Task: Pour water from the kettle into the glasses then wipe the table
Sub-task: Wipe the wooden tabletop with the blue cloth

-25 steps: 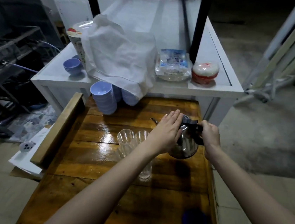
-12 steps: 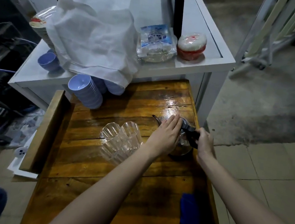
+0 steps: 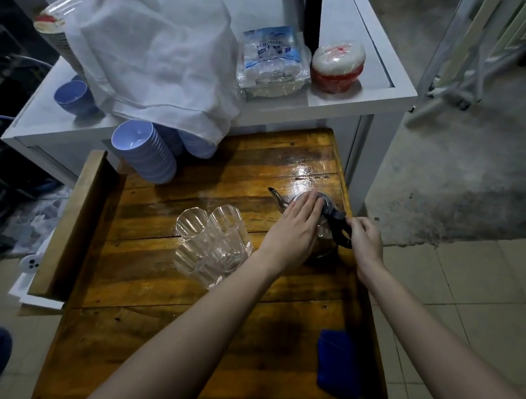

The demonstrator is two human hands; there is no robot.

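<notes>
Shiny metal is under our hands: the kettle (image 3: 315, 228) now sits down flat on the wooden table (image 3: 177, 304), where a second ago we held it up and tipped toward the glasses. We think the pouring is done, or has stopped for now. Our left hand (image 3: 296, 229) lies flat and open on the lid, fingers straight. Our right hand (image 3: 363, 238) curls its fingers around the black handle (image 3: 338, 227). The two glasses (image 3: 213, 252) stand close together just left of the kettle, almost touching it; we cannot tell how much water is in them. The blue cloth (image 3: 339, 362) waits near the right edge, close to us, for wiping. The wood looks wet and shiny by the kettle. A stack of blue bowls (image 3: 147, 155) sits at the far end and may get in the way of wiping.
</notes>
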